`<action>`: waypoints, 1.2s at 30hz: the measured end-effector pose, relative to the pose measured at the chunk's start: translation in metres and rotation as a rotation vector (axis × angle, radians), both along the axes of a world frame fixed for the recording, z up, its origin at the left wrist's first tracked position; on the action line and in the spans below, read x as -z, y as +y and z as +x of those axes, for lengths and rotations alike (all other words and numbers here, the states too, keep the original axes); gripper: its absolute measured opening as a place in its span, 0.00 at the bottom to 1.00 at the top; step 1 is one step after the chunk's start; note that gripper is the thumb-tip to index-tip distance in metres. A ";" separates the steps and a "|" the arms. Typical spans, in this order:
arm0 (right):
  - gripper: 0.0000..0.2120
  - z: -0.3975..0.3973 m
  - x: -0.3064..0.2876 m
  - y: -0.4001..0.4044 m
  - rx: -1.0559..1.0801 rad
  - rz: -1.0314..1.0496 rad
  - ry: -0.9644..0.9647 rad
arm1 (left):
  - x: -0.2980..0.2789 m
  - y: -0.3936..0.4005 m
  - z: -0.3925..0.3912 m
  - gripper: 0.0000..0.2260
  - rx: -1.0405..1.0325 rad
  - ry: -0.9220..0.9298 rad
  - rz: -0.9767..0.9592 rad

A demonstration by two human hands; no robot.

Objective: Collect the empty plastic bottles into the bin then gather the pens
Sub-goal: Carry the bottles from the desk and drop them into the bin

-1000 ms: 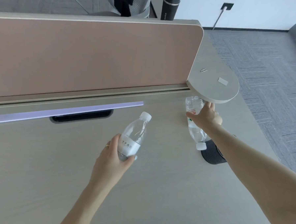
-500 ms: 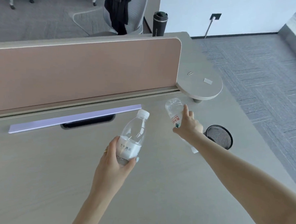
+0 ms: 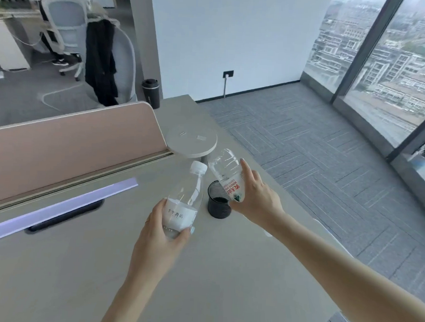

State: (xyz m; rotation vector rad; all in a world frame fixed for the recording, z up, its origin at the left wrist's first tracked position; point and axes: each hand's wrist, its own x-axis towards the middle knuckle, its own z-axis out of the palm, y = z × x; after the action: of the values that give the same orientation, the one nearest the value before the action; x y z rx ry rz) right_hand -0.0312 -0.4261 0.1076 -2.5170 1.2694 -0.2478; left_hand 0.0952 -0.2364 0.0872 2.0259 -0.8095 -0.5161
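Note:
My left hand (image 3: pixel 162 234) grips a clear empty bottle with a white label and white cap (image 3: pixel 187 196), held upright above the desk. In my right hand (image 3: pixel 255 200) is a second clear bottle with a red label (image 3: pixel 227 172), turned bottom up with its cap end hidden in my palm. Both bottles hang over the desk, close together. A black mesh cup (image 3: pixel 217 206) stands on the desk just behind and between them. No pens are in view.
The beige desk (image 3: pixel 77 277) runs to an edge on the right, with grey carpet beyond. A pink divider panel (image 3: pixel 66 158) stands behind, with a round side shelf (image 3: pixel 191 141) at its end. A black tumbler (image 3: pixel 151 93) stands further back.
My right hand has lifted the red-label bottle off the desk and brought it left toward the other bottle. The view has tilted up, showing the room and windows.

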 end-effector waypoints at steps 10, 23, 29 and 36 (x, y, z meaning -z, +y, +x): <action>0.47 -0.242 -0.039 -0.025 0.390 -0.097 -0.096 | -0.034 -0.089 -0.171 0.31 0.374 -0.072 -0.074; 0.49 -0.508 -0.044 -0.016 0.653 -0.099 -0.060 | -0.040 -0.150 -0.410 0.32 0.668 -0.147 -0.099; 0.48 -0.566 -0.033 -0.017 0.747 -0.073 -0.079 | -0.031 -0.180 -0.464 0.32 0.763 -0.132 -0.101; 0.47 -0.593 -0.002 -0.049 0.791 0.006 -0.068 | -0.008 -0.238 -0.479 0.32 0.768 -0.119 -0.078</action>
State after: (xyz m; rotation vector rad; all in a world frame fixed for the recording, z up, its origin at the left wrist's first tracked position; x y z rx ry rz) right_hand -0.6246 -0.4748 0.1093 -1.8515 2.1603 -0.4871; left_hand -0.3838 -0.4743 0.0952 1.6327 -1.6647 -0.7691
